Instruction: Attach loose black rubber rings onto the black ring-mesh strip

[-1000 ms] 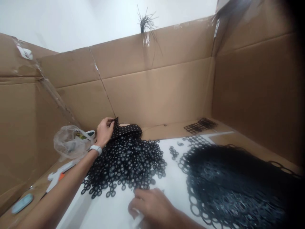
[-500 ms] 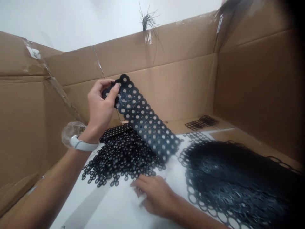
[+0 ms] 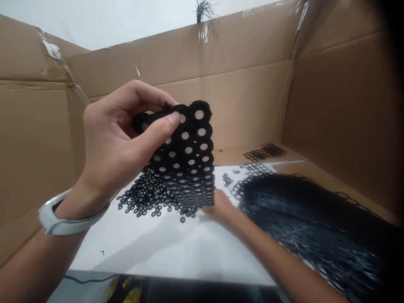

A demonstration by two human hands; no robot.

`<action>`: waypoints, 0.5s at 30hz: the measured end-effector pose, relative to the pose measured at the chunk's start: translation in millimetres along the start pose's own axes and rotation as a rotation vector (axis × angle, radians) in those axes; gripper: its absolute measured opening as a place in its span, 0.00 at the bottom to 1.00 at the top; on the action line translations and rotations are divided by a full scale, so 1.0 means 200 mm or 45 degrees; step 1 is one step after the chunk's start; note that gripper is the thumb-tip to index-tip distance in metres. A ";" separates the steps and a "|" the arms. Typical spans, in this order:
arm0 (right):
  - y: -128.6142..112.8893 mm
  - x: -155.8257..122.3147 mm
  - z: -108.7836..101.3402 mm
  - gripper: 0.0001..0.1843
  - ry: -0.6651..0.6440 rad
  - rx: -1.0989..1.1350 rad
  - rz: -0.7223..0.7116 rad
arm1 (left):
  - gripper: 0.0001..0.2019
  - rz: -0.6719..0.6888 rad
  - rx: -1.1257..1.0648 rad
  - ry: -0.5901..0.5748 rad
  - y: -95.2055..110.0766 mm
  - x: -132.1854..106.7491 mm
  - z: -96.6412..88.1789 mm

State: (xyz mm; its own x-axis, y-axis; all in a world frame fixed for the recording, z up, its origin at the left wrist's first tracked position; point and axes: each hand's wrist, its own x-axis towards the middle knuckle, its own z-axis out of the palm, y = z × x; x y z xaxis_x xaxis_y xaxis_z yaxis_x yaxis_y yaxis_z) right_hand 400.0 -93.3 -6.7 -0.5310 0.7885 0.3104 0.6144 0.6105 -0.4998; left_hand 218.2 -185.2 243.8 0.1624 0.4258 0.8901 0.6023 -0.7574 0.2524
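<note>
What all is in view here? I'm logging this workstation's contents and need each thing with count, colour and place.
perforated rubber sheet: one, black, held up at centre
loose rings: a pile, too many to count, black, on the white surface behind the sheet
ring webbing heap: one, black, right
webbing scrap: one, black, far right floor
white surface: one, under the piles
cardboard walls: brown, all round
wristband: one, white, left wrist
left hand: pinches the sheet's top
right hand: at the sheet's lower edge

Brown cardboard walls (image 3: 252, 105) stand around a white sheet (image 3: 151, 248). A small black mesh piece (image 3: 263, 152) lies at the far edge.
</note>
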 end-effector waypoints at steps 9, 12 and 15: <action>0.15 0.06 -0.22 0.17 0.111 -0.279 0.232 | 0.04 0.171 0.277 -0.191 0.10 -0.09 0.03; 0.17 0.07 -0.23 0.16 0.119 -0.299 0.268 | 0.06 0.068 0.216 -0.192 0.16 -0.16 0.04; 0.18 0.07 -0.23 0.16 0.127 -0.306 0.277 | 0.08 -0.074 0.208 -0.085 0.18 -0.20 0.01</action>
State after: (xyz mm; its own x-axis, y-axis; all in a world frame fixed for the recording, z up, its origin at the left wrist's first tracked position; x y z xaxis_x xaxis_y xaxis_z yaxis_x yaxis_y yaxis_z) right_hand 442.1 -57.3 15.7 -0.3199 0.8983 0.3011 0.8334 0.4180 -0.3615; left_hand 234.4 -227.8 217.4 0.1720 0.5026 0.8472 0.7303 -0.6422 0.2327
